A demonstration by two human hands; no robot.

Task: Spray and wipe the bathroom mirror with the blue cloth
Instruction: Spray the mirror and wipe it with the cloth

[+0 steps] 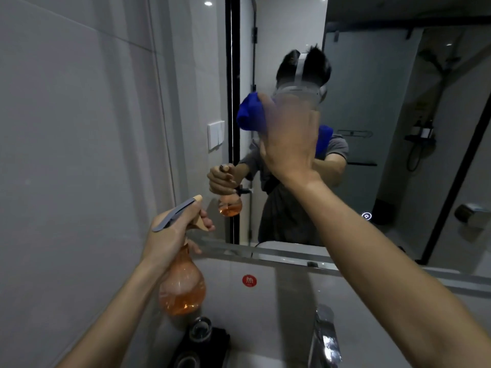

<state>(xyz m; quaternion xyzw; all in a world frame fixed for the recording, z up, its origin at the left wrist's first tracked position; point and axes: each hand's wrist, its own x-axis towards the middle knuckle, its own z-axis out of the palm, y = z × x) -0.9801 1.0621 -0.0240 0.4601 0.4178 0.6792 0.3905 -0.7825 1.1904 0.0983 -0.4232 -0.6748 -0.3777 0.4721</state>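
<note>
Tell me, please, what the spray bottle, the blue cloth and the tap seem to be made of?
Spray bottle: likely clear orange-tinted plastic; liquid shows through, and the trigger head is opaque grey and beige.
Blue cloth: soft fabric, perhaps microfibre; it bunches in matte folds under the right hand.
Tap: looks like polished chrome-finished metal, with bright mirror-like reflections.

Mirror (372, 115): glass open across the right half of the frame. Centre of frame occupied by the right hand (289, 139) pressing the blue cloth (251, 112) to the glass. Left edge bounded by the black mirror frame (232, 75); a wall switch (215, 135) sits just beside it on the tiled wall. Lower left: left hand (172, 232) gripping the orange spray bottle (183, 285) ahead of the wall. Bottom centre: chrome faucet (325, 338) and a black tray (204, 346) with a glass jar (201, 329) stand on the counter (265, 301).
</note>
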